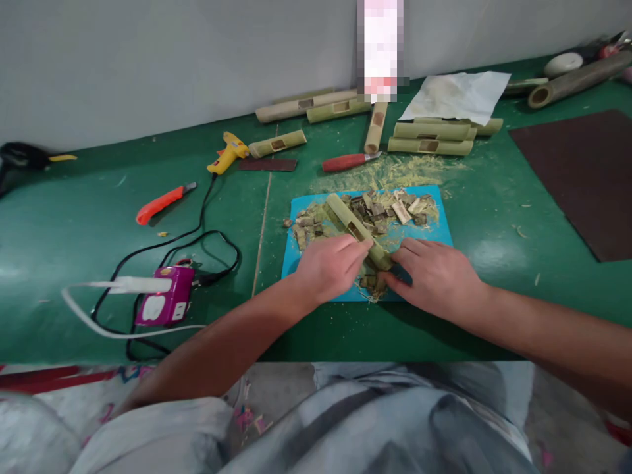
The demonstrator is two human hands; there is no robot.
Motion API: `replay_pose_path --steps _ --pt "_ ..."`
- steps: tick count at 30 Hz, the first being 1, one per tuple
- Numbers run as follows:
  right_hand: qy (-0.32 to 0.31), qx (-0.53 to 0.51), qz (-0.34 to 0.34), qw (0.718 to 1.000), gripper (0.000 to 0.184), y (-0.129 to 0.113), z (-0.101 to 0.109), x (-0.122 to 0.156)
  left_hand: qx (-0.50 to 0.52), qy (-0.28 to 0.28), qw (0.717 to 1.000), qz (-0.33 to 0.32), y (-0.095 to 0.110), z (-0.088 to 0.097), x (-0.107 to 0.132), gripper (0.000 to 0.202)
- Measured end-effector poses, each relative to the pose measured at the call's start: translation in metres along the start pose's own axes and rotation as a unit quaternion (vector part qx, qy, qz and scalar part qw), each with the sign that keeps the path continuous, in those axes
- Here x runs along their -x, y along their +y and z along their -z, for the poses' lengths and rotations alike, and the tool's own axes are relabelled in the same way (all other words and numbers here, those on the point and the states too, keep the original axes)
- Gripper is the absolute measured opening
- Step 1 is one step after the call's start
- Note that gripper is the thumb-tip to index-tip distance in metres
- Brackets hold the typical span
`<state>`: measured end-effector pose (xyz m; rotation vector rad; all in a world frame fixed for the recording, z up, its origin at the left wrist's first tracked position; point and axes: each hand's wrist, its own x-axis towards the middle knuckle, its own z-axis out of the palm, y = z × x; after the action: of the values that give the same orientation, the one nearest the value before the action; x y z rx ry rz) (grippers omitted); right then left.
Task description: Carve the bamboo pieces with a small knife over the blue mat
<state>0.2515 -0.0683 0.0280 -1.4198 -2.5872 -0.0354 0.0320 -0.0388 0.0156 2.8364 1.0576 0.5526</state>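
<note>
A green bamboo tube (pixel 351 224) with a rectangular notch cut in it lies slanted on a blue cutting mat (pixel 439 224). My left hand (pixel 326 266) is closed on the tube's near part, fingers curled over it. My right hand (pixel 437 276) rests at the tube's near end, fingers bent around it, pressing down on the mat. Whether a tool is in either hand is hidden. Several small bamboo chips (pixel 385 207) are piled on the mat around the tube.
Several notched bamboo tubes (pixel 429 135) lie at the back, by a red-handled knife (pixel 345 161), a yellow glue gun (pixel 228 151), an orange cutter (pixel 160 204) and white paper (pixel 459 92). A purple power strip (pixel 165 304) with cables sits left. A brown sheet (pixel 587 171) lies right.
</note>
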Motion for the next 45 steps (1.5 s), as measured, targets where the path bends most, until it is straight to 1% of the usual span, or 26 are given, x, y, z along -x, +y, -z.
replay_pose_path --steps 3,7,11,14,17,20,24,27,31,34,37,40,41,44,45 --pt "-0.005 -0.007 -0.005 1.0 0.027 0.0001 -0.0007 -0.0003 0.005 -0.01 1.0 -0.01 0.0021 0.0011 -0.0009 0.037" --pt "-0.017 -0.014 -0.017 1.0 0.029 0.0004 -0.0005 -0.0013 0.002 0.015 1.0 -0.007 0.0029 0.0014 -0.0017 0.037" --pt "-0.023 -0.018 -0.017 0.999 0.027 0.0008 0.0004 -0.0023 0.014 0.006 0.999 -0.028 0.002 -0.0018 -0.0014 0.037" --pt "-0.025 -0.016 -0.021 0.999 0.029 0.0015 0.0009 -0.0026 0.014 0.026 1.0 -0.008 -0.0002 -0.0047 -0.0019 0.037" --pt "-0.028 -0.02 -0.02 0.999 0.028 0.002 0.0009 -0.0029 0.023 0.008 1.0 -0.016 -0.0002 -0.0051 -0.0024 0.036" --pt "-0.035 -0.023 -0.028 0.999 0.03 0.0021 0.001 -0.0033 0.02 0.014 1.0 -0.004 0.0021 -0.0036 -0.0025 0.036" --pt "-0.046 -0.03 -0.03 0.998 0.029 0.0019 0.002 -0.0038 0.015 -0.01 1.0 -0.007 0.0037 -0.0021 -0.0021 0.037" --pt "-0.045 -0.031 -0.032 0.998 0.03 0.0018 0.0027 -0.0042 0.008 0.001 1.0 0.008 0.0017 -0.0014 -0.0021 0.036" --pt "-0.043 -0.035 -0.027 0.998 0.028 0.0025 0.0016 -0.0041 0.03 -0.02 0.999 -0.006 0.0008 -0.0008 -0.0022 0.037" --pt "-0.042 -0.042 -0.034 0.998 0.028 0.0036 -0.0006 -0.0034 0.019 -0.007 1.0 0.005 0.0022 -0.0015 -0.0029 0.038" --pt "-0.038 -0.049 -0.024 0.998 0.026 0.0042 -0.0017 -0.003 0.029 -0.029 0.999 -0.017 0.0032 -0.0018 -0.0037 0.038" --pt "-0.034 -0.045 -0.02 0.998 0.028 0.004 -0.0015 -0.003 0.036 -0.004 0.999 0.001 0.0026 -0.0008 -0.0043 0.037" --pt "-0.033 -0.043 -0.018 0.998 0.028 0.0038 -0.0014 -0.003 0.035 -0.004 0.999 0.004 0.0024 -0.0005 -0.0043 0.037" --pt "-0.032 -0.044 -0.015 0.998 0.025 0.0032 -0.001 -0.0032 0.048 -0.028 0.998 -0.017 0.0021 0.0 -0.004 0.036" --pt "-0.035 -0.045 -0.019 0.998 0.026 0.0031 -0.0009 -0.0033 0.048 -0.021 0.999 -0.012 0.0021 -0.0001 -0.0038 0.035"
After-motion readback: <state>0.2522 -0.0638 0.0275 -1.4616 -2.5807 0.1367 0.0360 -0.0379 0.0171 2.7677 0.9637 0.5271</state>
